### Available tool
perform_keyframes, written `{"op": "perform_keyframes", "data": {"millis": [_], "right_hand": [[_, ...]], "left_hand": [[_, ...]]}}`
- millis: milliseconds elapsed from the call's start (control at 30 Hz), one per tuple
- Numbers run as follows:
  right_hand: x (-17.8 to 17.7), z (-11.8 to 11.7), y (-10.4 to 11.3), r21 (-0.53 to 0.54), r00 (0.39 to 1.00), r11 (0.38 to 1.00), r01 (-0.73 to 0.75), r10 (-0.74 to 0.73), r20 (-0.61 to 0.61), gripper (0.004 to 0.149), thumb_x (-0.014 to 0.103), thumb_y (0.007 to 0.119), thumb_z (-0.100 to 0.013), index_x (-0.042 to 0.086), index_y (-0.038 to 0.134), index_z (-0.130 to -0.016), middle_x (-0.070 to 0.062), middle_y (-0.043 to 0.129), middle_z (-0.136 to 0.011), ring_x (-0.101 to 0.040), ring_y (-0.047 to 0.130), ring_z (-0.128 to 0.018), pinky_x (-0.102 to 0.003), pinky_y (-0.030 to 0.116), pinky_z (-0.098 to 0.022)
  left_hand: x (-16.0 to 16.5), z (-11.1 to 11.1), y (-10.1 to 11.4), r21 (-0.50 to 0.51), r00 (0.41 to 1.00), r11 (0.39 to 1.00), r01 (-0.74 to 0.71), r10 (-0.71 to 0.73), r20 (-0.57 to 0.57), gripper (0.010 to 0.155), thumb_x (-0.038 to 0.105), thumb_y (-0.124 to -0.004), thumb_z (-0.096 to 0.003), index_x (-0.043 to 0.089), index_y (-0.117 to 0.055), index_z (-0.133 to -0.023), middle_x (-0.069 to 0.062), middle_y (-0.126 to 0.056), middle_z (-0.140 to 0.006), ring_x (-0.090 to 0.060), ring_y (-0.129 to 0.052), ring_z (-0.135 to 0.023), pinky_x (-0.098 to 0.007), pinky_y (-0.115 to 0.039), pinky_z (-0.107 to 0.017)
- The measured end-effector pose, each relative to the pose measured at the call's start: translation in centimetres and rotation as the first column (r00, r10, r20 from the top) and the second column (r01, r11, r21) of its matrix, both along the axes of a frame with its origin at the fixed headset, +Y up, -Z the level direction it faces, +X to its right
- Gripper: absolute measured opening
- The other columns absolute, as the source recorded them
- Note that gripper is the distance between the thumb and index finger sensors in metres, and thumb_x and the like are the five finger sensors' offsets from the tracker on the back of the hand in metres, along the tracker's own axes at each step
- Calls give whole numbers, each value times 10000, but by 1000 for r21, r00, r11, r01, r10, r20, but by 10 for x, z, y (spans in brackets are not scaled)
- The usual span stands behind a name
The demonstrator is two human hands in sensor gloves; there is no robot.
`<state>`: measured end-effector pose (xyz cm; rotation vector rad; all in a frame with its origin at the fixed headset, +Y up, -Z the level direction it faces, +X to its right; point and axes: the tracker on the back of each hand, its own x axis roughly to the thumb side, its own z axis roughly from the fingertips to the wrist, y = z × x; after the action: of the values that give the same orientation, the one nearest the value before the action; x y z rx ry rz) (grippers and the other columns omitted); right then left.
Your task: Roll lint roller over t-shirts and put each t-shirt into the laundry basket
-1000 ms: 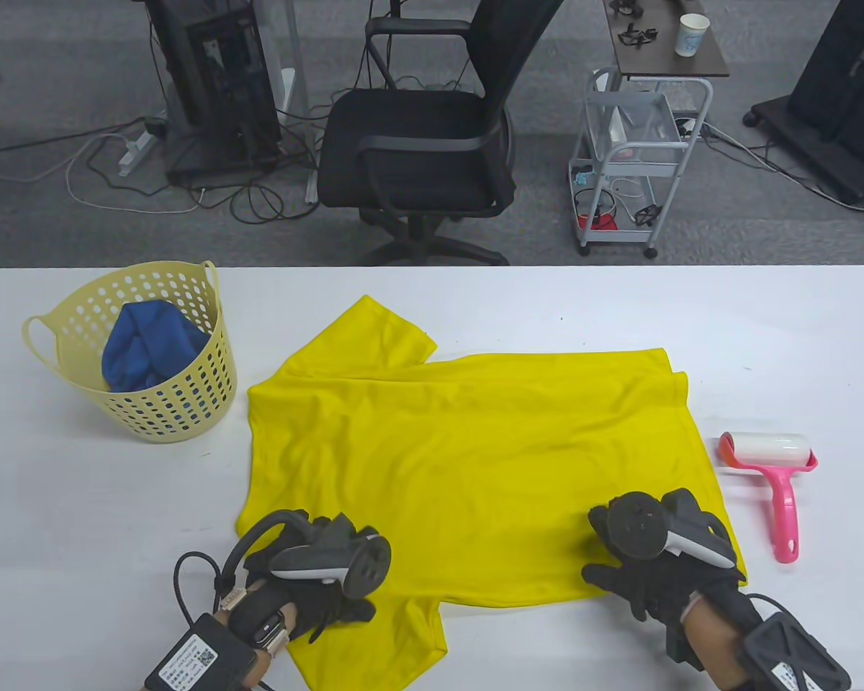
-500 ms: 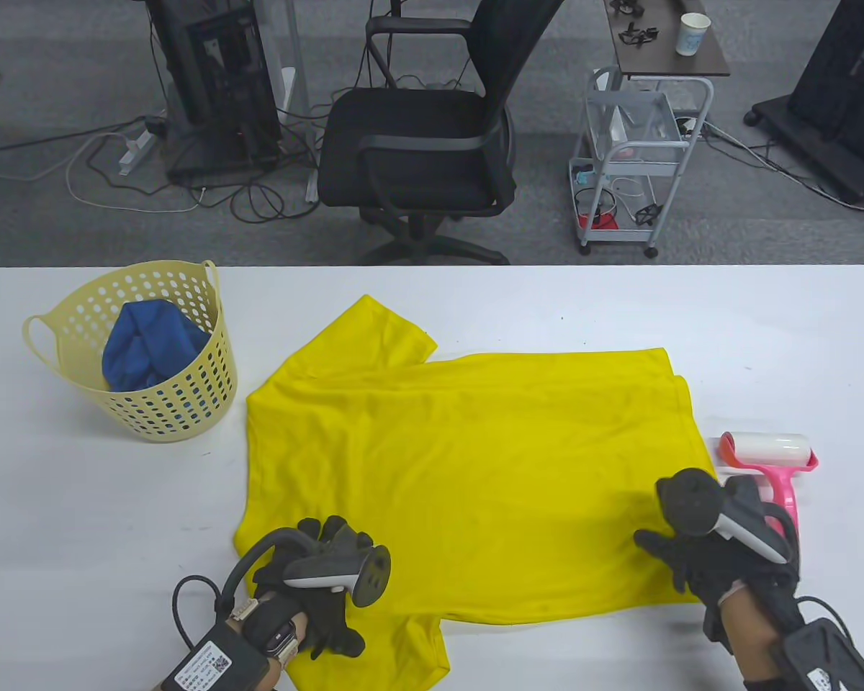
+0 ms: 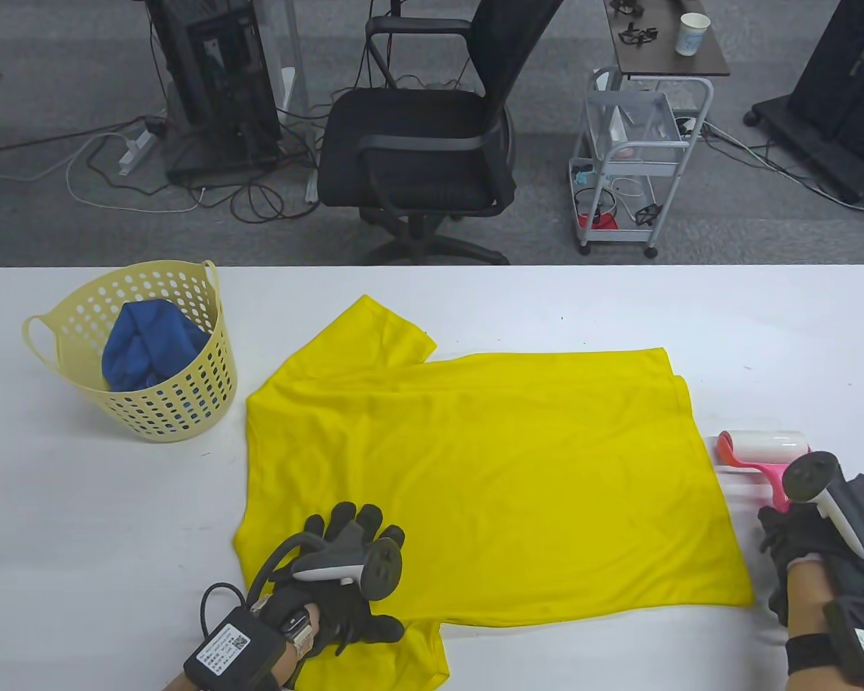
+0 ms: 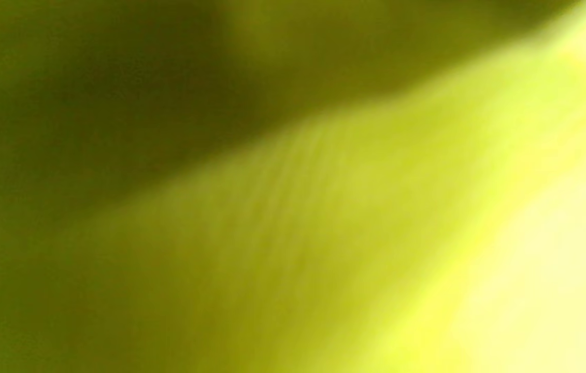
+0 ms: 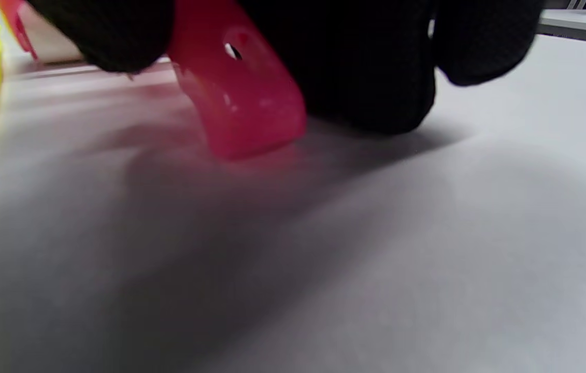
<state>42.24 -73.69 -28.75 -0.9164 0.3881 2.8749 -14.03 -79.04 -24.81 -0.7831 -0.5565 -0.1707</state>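
Note:
A yellow t-shirt lies spread flat on the white table. My left hand rests flat on its near left part with straight fingers. The left wrist view shows only blurred yellow cloth. The pink lint roller lies right of the shirt, its white roll pointing away. My right hand covers its handle. In the right wrist view, black gloved fingers curl round the pink handle, whose end touches the table. A pale yellow laundry basket at the far left holds a blue t-shirt.
Beyond the table's far edge stand a black office chair, a small wheeled cart and a computer tower with cables on the floor. Bare table surface lies between the basket and the shirt.
My right hand left the shirt's near right corner, moved right and took hold of the roller's handle. My left hand slid slightly right and its fingers straightened on the shirt.

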Motion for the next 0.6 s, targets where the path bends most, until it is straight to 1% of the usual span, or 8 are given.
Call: {"op": "perform_keyframes", "data": {"millis": [33,100,200,333,400,467,533,600], "right_hand": [[1,0,3,30,1000,999,22,-22,2,622,491,691,-477,61,604,-918,-151,772,-823,-340,912,-652,-543,784,-535],[1,5,15,179,994,978,107,-111,9,613,466,695,-485,43,592,-917,-171,761,-816,-342,930,-644,-533,807,-519],[-6,14,35,328,993,938,115,-103,-55,600,458,702,-482,41,607,-903,-175,781,-773,-305,981,-571,-487,868,-457],[-40,26,66,455,971,872,177,-79,-227,601,475,688,-487,46,597,-897,-152,799,-712,-166,1012,-367,-354,939,-294],[-64,32,78,456,937,853,255,-103,-333,601,472,684,-491,52,596,-911,-141,816,-684,-120,996,-278,-313,939,-220],[-89,37,83,371,887,872,319,-137,-441,622,460,663,-511,109,514,-1002,-139,835,-669,-103,989,-238,-295,936,-188],[-113,41,82,292,846,896,333,-147,-512,603,447,647,-520,227,450,-1046,-151,838,-670,-100,987,-228,-293,935,-178],[-136,41,75,217,816,934,282,-114,-567,574,443,646,-521,246,495,-1040,-157,836,-673,-94,986,-224,-287,936,-174]], "left_hand": [[-1,0,1,-1,1000,1000,18,-18,8,1150,774,-631,-261,256,164,-910,-218,230,-997,-578,126,-926,-840,-138,-610],[-4,3,0,1,999,999,40,-40,30,1160,775,-627,-245,251,180,-893,-225,239,-980,-581,129,-915,-844,-147,-605],[-6,6,2,13,999,999,32,-33,25,1156,761,-647,-252,251,154,-911,-223,211,-1001,-577,102,-935,-840,-160,-620],[-6,2,11,159,1000,987,-25,24,9,1063,746,-545,-301,213,100,-957,-232,61,-1076,-568,-52,-1007,-806,-235,-654],[-6,-3,17,255,994,964,-79,97,-59,1034,722,-537,-317,194,60,-976,-236,1,-1093,-570,-75,-1007,-800,-241,-655],[-8,-8,20,313,987,945,-95,131,-96,1020,716,-524,-324,187,55,-977,-237,-7,-1095,-574,-72,-1003,-798,-240,-654],[-10,-11,19,328,985,941,-84,128,-115,1031,730,-514,-315,197,81,-967,-236,26,-1088,-578,-37,-994,-805,-222,-648],[-12,-13,11,265,990,963,-55,88,-115,1051,757,-509,-303,215,116,-952,-228,94,-1076,-581,12,-982,-818,-197,-637]]}}
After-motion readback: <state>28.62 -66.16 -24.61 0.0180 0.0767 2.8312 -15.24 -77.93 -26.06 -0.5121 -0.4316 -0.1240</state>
